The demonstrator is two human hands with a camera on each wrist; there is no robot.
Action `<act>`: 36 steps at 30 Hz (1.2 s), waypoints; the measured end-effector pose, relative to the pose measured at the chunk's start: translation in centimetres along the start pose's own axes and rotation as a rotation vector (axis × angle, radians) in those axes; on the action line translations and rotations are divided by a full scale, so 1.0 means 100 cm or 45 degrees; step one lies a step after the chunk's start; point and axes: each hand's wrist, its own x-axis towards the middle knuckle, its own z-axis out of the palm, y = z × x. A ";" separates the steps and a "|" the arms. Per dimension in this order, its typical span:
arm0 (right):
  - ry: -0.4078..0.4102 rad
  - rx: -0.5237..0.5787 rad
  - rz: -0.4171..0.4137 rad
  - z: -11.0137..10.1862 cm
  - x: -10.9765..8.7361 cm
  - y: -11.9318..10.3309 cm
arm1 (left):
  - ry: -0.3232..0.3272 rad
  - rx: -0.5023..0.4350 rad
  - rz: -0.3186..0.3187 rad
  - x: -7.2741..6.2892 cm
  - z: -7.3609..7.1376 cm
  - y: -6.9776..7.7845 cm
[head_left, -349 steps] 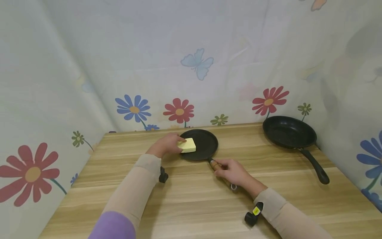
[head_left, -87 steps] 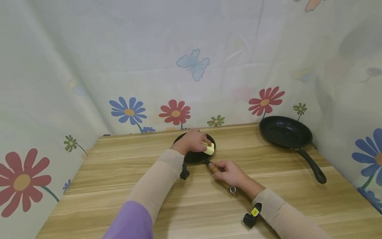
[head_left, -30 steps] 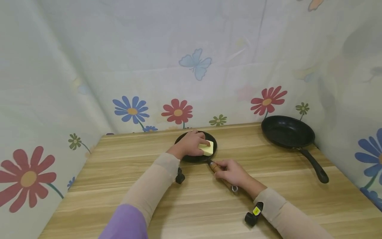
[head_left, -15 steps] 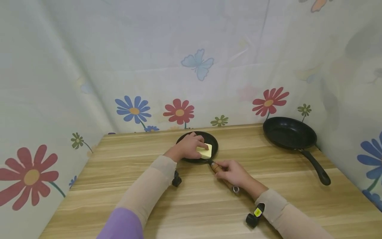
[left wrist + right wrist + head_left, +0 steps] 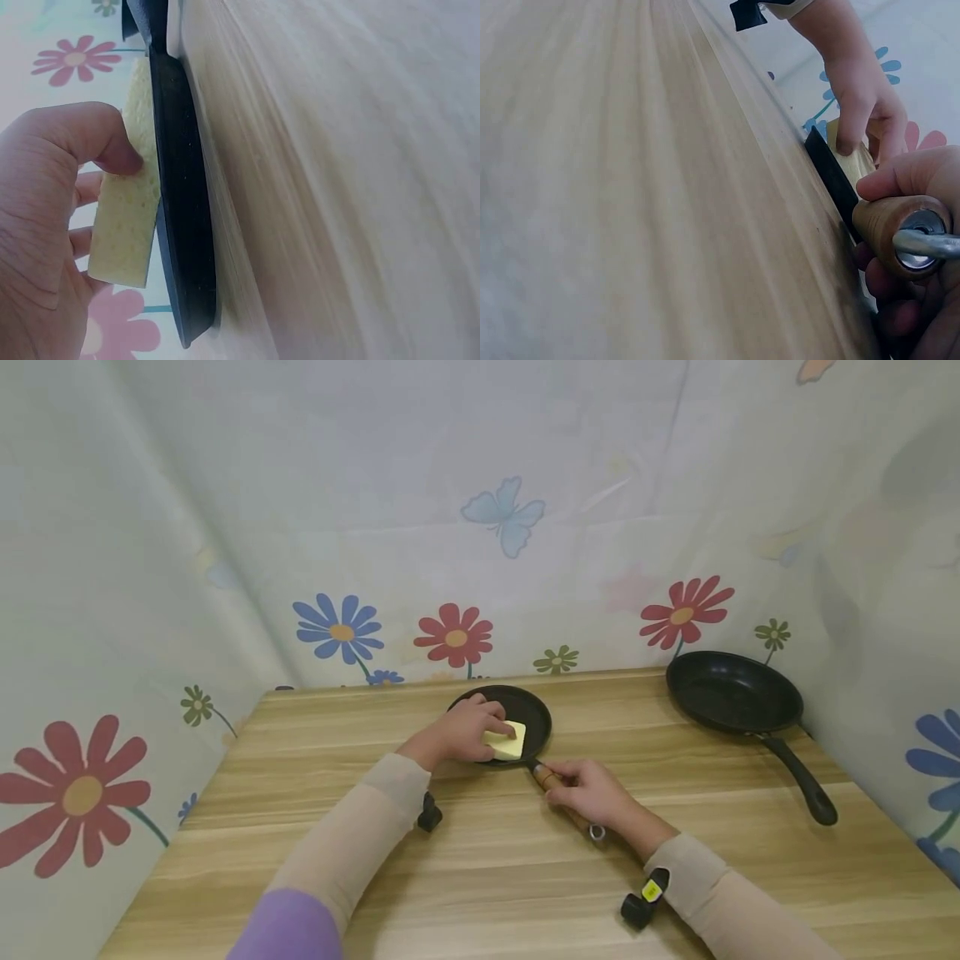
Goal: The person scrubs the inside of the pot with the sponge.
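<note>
"How's the head view lit?"
"Softly and evenly, slightly grey. The pale wood-grain worktop (image 5: 480,893) brightens toward its near edge, with a dim shadow beside the beige left sleeve (image 5: 358,828)."
"Glare?"
"A faint sheen in the deep black frying pan (image 5: 731,692), and a glint on the silver metal ring (image 5: 930,244)."
"The wrist views?"
"Hazier. The worktop smears out of focus in both, though the pale yellow sponge block (image 5: 124,225) shows its pores in the left one."
"Edges?"
"Stretched by the wide lens in the head view."
</note>
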 end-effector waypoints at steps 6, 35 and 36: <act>-0.007 0.006 0.012 0.000 0.001 0.000 | -0.019 -0.041 -0.009 -0.007 -0.002 -0.004; 0.001 -0.004 0.020 -0.001 0.001 0.001 | -0.007 -0.178 -0.033 -0.013 -0.007 -0.011; -0.001 -0.002 0.022 -0.001 0.001 0.000 | -0.007 -0.181 -0.040 -0.012 -0.007 -0.009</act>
